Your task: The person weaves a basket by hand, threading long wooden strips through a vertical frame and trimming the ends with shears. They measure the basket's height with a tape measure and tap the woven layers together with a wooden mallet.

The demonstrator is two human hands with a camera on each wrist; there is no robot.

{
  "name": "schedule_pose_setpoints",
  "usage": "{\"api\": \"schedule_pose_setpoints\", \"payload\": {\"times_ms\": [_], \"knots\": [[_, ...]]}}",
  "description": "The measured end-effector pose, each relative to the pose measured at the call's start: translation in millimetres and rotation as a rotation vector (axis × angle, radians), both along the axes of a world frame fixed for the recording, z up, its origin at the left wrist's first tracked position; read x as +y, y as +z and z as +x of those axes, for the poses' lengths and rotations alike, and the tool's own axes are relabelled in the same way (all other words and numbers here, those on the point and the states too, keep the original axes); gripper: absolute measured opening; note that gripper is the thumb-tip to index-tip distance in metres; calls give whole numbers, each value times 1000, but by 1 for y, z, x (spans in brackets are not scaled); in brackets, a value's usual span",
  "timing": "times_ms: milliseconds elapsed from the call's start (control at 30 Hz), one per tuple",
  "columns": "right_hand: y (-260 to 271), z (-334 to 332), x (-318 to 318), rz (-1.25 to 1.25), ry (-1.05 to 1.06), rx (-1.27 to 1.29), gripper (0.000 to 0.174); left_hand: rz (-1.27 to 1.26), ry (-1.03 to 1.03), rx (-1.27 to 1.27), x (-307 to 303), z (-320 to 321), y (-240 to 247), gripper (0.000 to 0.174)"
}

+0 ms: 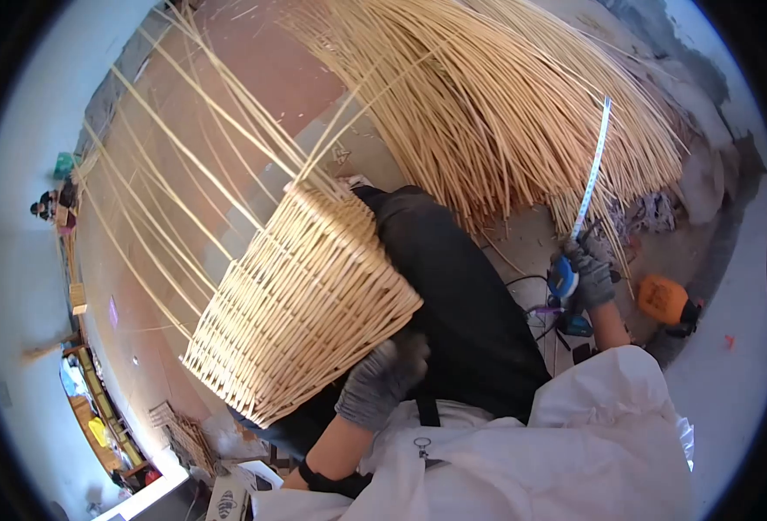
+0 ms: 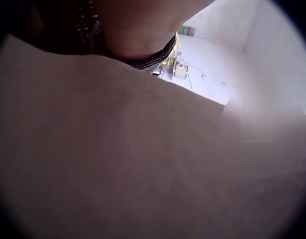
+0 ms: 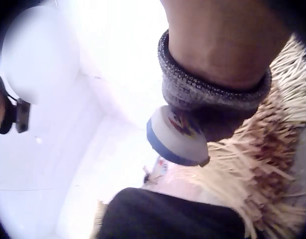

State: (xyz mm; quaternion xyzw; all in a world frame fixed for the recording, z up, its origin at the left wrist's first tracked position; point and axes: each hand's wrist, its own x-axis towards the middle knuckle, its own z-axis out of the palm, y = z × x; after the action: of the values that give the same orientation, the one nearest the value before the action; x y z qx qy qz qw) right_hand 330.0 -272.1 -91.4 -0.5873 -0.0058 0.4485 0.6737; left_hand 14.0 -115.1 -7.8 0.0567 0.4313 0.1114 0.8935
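Note:
A woven wicker basket [image 1: 301, 295] lies tilted across the person's lap, long uncut stakes standing out from its far edge. At its near lower corner is the left hand [image 1: 383, 382] in a grey glove, blurred, its fingertips partly hidden against the dark trousers. The right hand [image 1: 587, 273], also gloved, grips a blue and white tape measure [image 1: 562, 278] off to the right of the knee. Its blade [image 1: 593, 165] extends upward in front of the cane bundle. In the right wrist view the tape measure's case [image 3: 180, 137] shows below the glove cuff.
A large bundle of cane rods [image 1: 487, 113] spreads over the floor ahead. Right of the right hand lies an orange and black object [image 1: 664, 300], with a teal power tool [image 1: 577, 326] and cables close by. Shelving [image 1: 97, 408] stands at the far left.

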Motion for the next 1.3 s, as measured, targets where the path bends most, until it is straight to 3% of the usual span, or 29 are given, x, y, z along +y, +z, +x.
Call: {"api": "schedule_pose_setpoints", "payload": {"times_ms": [33, 100, 167, 200, 267, 333, 367, 433, 467, 533, 600, 633, 667, 700, 733, 833, 867, 933, 1000, 1067, 1100, 1133, 1167, 1300], "knots": [[-22, 4, -13, -93, 7, -63, 14, 27, 140, -64, 1, 4, -4, 43], [-115, 14, -60, -439, 164, -379, 13, -24, 372, -158, -3, 14, -11, 40], [-179, -1, -99, -491, 59, -350, 15, 131, 318, -168, -4, 23, -13, 43], [-245, 1, -134, -576, 97, -417, 13, 141, 320, -147, -4, 25, -11, 44], [-285, 5, -165, -729, 54, -266, 13, 346, 251, -136, -2, 30, -15, 43], [-264, 2, -146, -726, -95, -182, 13, 572, 119, 50, 0, 16, -32, 44], [-231, 5, -127, -584, -135, -54, 14, 687, 56, 147, 0, 11, -38, 44], [-158, 18, -88, -297, -209, 198, 15, 602, 102, 130, -1, 12, -34, 44], [-165, 21, -86, -343, -147, 229, 18, 564, 127, 119, 0, 12, -33, 43], [-190, 27, -89, -431, -28, 285, 25, 848, -228, 405, 2, -2, -44, 41], [-259, 30, -120, -982, 674, -694, 38, 335, 327, 61, -5, 23, -22, 39], [-267, 18, -118, -1179, 490, -710, 40, 668, 73, 305, -4, 9, -35, 38], [-283, 12, -107, -1348, 301, -723, 41, 492, 216, 265, -4, 11, -35, 45], [-289, 13, -94, -1375, 305, -753, 39, 340, 374, 235, -7, 19, -30, 54], [-294, 15, -86, -1349, 384, -786, 38, 208, 547, 201, -9, 22, -22, 64], [-303, 19, -55, -1302, 632, -868, 33, 190, 558, 222, -7, 33, -10, 65], [-310, 21, -47, -1307, 704, -881, 32, 158, 532, 188, -5, 37, -9, 65], [-327, 28, -54, -1317, 799, -903, 30, 568, 188, 376, -9, 35, -25, 64], [-330, 39, -59, -1299, 849, -957, 30, 579, 187, 292, -7, 42, -26, 63], [-326, 52, -59, -1210, 858, -1062, 30, 221, 521, -100, -7, 49, -17, 62], [-322, 60, -57, -1148, 843, -1116, 31, 237, 512, -87, -9, 50, -15, 63], [-297, 64, -48, -1077, 909, -1141, 40, 234, 507, -105, -7, 47, -14, 61], [-271, 74, -31, -994, 840, -1141, 39, 238, 500, -121, -7, 46, -21, 60], [-115, 99, 79, -409, 320, -990, 35, 182, 504, -156, -1, 43, -33, 57]]}}
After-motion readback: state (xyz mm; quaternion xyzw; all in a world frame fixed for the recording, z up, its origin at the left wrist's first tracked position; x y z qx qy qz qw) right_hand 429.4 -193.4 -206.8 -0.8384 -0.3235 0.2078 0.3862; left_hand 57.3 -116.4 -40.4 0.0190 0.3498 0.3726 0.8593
